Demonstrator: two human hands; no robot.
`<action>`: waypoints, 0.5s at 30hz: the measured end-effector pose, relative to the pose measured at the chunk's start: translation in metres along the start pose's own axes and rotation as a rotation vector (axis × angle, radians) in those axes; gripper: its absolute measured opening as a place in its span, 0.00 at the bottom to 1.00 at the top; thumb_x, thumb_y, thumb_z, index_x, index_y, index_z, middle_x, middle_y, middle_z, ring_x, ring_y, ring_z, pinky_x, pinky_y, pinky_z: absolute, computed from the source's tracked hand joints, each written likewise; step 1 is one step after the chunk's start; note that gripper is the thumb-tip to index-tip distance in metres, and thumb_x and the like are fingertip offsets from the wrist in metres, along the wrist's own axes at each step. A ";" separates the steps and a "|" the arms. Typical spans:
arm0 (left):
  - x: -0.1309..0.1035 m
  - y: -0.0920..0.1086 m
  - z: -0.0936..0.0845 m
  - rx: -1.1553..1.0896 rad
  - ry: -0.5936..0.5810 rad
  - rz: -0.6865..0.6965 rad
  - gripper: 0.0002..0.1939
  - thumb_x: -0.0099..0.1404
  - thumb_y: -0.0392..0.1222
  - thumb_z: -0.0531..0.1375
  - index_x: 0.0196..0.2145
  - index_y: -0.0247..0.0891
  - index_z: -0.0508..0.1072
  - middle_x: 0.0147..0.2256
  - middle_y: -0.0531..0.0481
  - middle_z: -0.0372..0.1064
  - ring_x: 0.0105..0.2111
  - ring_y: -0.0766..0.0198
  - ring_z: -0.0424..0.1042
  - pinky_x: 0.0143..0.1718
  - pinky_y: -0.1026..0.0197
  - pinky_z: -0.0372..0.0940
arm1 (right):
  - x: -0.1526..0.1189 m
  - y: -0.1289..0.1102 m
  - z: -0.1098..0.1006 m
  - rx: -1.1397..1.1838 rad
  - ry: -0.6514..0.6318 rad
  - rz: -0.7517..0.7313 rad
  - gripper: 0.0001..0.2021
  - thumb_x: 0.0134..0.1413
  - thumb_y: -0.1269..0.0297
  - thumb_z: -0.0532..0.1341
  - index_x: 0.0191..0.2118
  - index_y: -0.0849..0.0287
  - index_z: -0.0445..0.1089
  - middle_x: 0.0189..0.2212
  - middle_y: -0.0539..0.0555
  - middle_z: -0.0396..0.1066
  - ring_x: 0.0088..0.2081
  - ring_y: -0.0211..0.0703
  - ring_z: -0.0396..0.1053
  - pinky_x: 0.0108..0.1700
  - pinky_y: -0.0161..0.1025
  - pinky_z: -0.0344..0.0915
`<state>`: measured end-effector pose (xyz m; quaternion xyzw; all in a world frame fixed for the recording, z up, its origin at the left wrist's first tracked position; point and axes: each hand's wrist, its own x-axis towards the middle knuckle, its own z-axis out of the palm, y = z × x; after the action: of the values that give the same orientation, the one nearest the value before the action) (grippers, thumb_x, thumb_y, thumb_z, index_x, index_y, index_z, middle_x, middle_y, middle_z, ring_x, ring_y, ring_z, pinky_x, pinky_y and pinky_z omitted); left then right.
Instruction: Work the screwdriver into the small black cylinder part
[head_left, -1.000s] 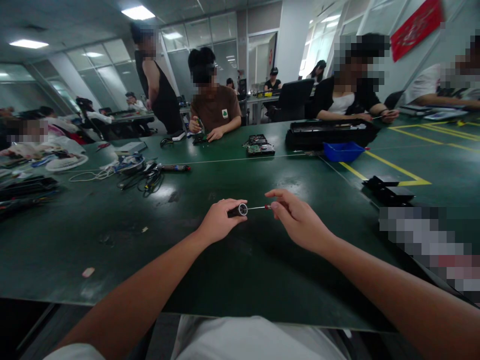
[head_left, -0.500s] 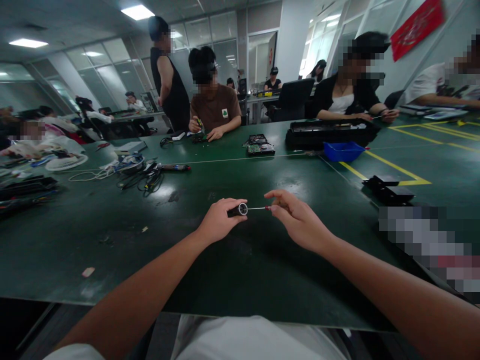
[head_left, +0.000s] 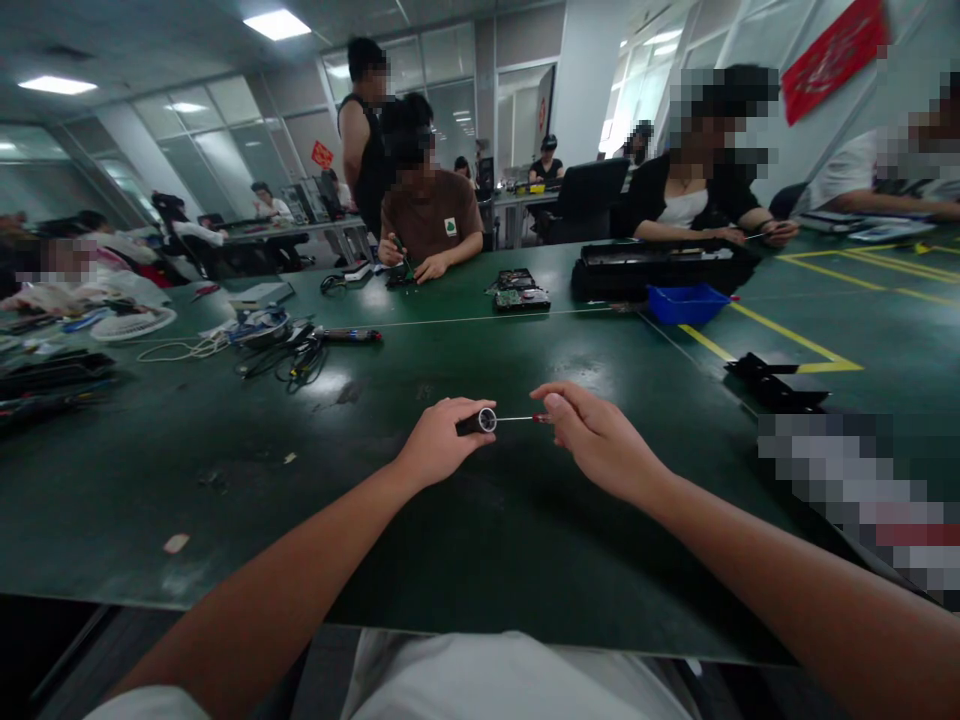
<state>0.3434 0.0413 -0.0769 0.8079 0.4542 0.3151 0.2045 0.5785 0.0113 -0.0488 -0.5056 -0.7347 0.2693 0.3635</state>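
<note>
My left hand point(head_left: 439, 440) is closed around a small black cylinder point(head_left: 471, 424), its round end with a pale rim turned toward me. In my right hand point(head_left: 600, 435) is a thin screwdriver point(head_left: 514, 418) with a red handle, held between thumb and fingers. Its metal shaft points left, and the tip meets the side of the cylinder near the rim; whether it sits in a screw is too small to tell. Both hands are above the green table point(head_left: 480, 570), near its middle.
Black cables point(head_left: 300, 355) and a dark rod-shaped tool point(head_left: 352, 336) lie to the left. Ahead are a hard drive point(head_left: 521, 299), a blue tray point(head_left: 686, 303) and a long black housing point(head_left: 664, 268). Black brackets point(head_left: 776, 382) lie on the right. Co-workers sit across the table.
My right thumb and fingers have shifted on the screwdriver handle, the thumb now higher. The cylinder stays almost in place. In the background a standing person has moved right, behind a seated co-worker.
</note>
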 end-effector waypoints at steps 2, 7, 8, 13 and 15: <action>0.000 0.000 0.000 -0.004 -0.011 0.012 0.22 0.60 0.37 0.69 0.52 0.43 0.76 0.49 0.47 0.76 0.50 0.54 0.73 0.56 0.50 0.63 | 0.001 0.000 -0.001 -0.023 0.005 -0.004 0.16 0.69 0.55 0.49 0.52 0.56 0.67 0.30 0.52 0.73 0.27 0.43 0.69 0.29 0.41 0.62; 0.000 -0.003 -0.001 0.002 0.010 -0.007 0.22 0.60 0.37 0.68 0.53 0.43 0.76 0.51 0.47 0.75 0.51 0.54 0.73 0.56 0.51 0.63 | 0.000 0.000 0.000 0.017 -0.019 -0.109 0.16 0.66 0.58 0.55 0.57 0.55 0.61 0.37 0.53 0.74 0.37 0.46 0.72 0.38 0.43 0.67; 0.000 -0.003 -0.001 0.007 0.012 -0.011 0.22 0.60 0.37 0.68 0.53 0.43 0.76 0.51 0.47 0.75 0.50 0.54 0.73 0.56 0.50 0.63 | 0.000 0.001 0.000 0.026 -0.033 -0.095 0.16 0.66 0.57 0.55 0.56 0.55 0.62 0.36 0.53 0.74 0.37 0.46 0.73 0.38 0.43 0.67; 0.000 -0.004 -0.001 0.012 0.006 0.000 0.22 0.60 0.37 0.68 0.53 0.43 0.76 0.50 0.46 0.75 0.50 0.54 0.73 0.56 0.49 0.63 | 0.000 0.003 0.000 0.034 -0.042 0.020 0.16 0.69 0.54 0.48 0.52 0.55 0.66 0.30 0.51 0.72 0.29 0.44 0.69 0.31 0.42 0.64; 0.000 -0.001 -0.001 0.018 -0.003 -0.001 0.22 0.60 0.38 0.68 0.53 0.43 0.76 0.50 0.46 0.75 0.50 0.53 0.73 0.56 0.49 0.63 | 0.000 0.003 0.001 0.064 -0.003 -0.002 0.14 0.67 0.56 0.51 0.52 0.55 0.65 0.31 0.52 0.73 0.31 0.44 0.70 0.33 0.42 0.65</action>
<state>0.3417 0.0423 -0.0767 0.8098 0.4573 0.3097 0.1980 0.5795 0.0124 -0.0516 -0.4925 -0.7269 0.2931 0.3784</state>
